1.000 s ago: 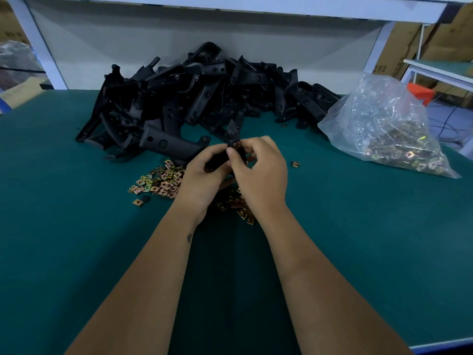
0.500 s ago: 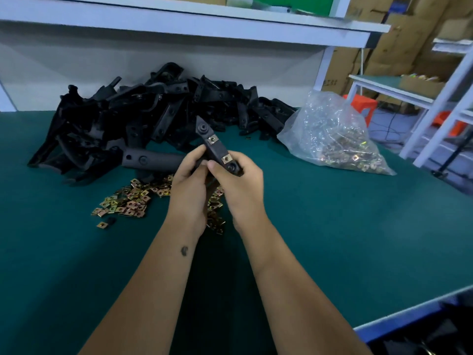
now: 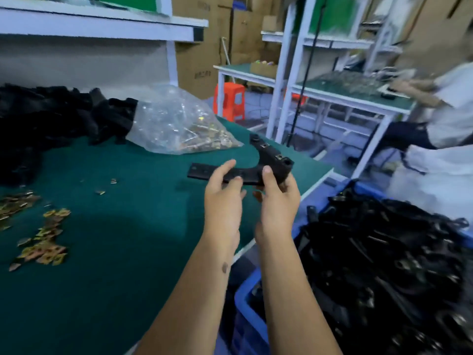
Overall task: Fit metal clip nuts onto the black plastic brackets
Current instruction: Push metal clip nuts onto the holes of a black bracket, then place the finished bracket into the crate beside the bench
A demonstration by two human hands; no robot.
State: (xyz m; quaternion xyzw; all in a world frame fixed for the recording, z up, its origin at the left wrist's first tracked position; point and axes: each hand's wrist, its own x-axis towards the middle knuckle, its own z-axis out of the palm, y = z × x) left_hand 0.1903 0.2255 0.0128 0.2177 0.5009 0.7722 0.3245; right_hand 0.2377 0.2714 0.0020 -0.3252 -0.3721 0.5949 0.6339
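Both of my hands hold one curved black plastic bracket [image 3: 271, 157] above the right end of the green table [image 3: 122, 234]. Two metal clip nuts [image 3: 279, 157] sit on its thick arm. My left hand [image 3: 222, 201] pinches the flat strip of the bracket. My right hand [image 3: 279, 201] grips the thick end, thumb on top and fingers underneath. Loose clip nuts [image 3: 43, 243] lie scattered on the table at the left. A pile of black brackets [image 3: 51, 116] lies at the back left.
A clear plastic bag of clip nuts [image 3: 179, 124] lies behind the hands. A blue bin [image 3: 247, 311] heaped with black brackets [image 3: 384, 265] stands beside the table's right edge. Another person in white [image 3: 448, 119] works at a bench on the far right.
My view and both hands have swung to the right. The bracket, with its clip nuts on, has moved from over the loose nuts to the table's right end near the blue bin.
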